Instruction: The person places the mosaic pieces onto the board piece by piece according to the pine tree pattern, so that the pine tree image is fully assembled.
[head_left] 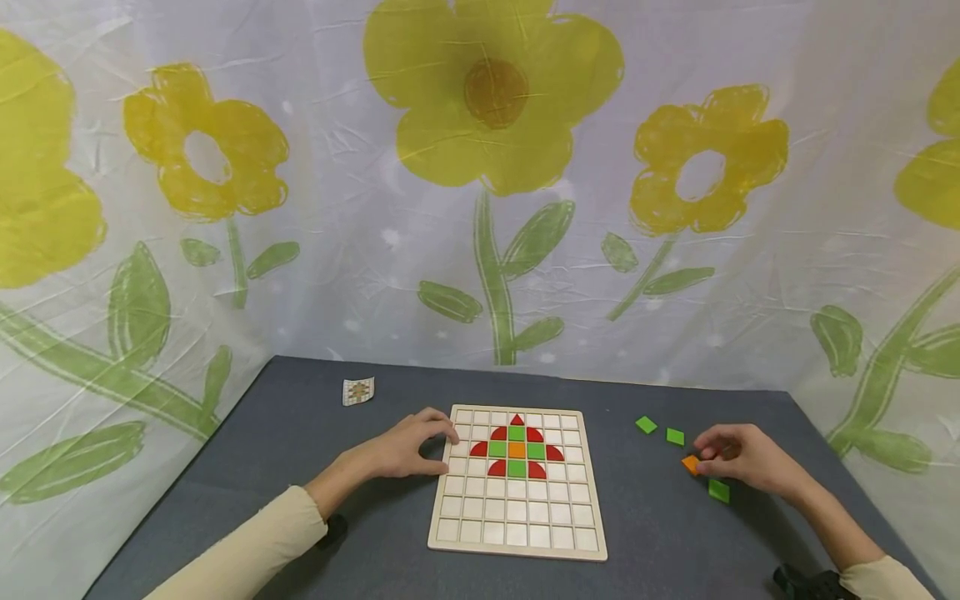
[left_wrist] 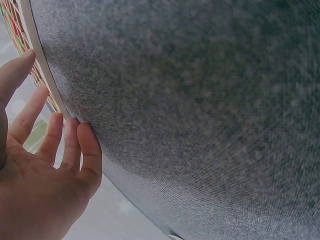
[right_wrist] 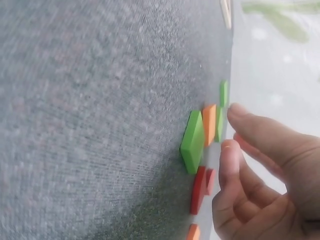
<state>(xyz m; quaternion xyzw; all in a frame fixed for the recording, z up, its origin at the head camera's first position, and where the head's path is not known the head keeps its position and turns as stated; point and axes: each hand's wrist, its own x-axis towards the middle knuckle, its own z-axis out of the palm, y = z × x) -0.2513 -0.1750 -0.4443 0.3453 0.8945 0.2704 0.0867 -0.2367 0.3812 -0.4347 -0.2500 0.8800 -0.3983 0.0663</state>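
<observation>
A pale wooden board (head_left: 517, 553) with a grid of white squares lies on the table; red, green and orange tiles form a symmetrical figure in its upper half. At its left edge, my left hand (head_left: 408, 448) rests its thumb and fingertips, with the fingers spread. Over on the right, my right hand (head_left: 750, 458) hovers at a loose orange tile (head_left: 689, 465). Its thumb and index finger stand apart in the right wrist view, with nothing between them. Nearby lie green tiles, one (head_left: 718, 491) closest to me and two (head_left: 647, 425) farther back.
Red tiles (right_wrist: 198, 190) and a further orange tile (right_wrist: 193, 232) lie beside the green one in the right wrist view; the right hand hides them from the head camera. A small patterned card (head_left: 357, 391) lies at the back left. A flowered cloth (head_left: 337, 275) hangs behind the table.
</observation>
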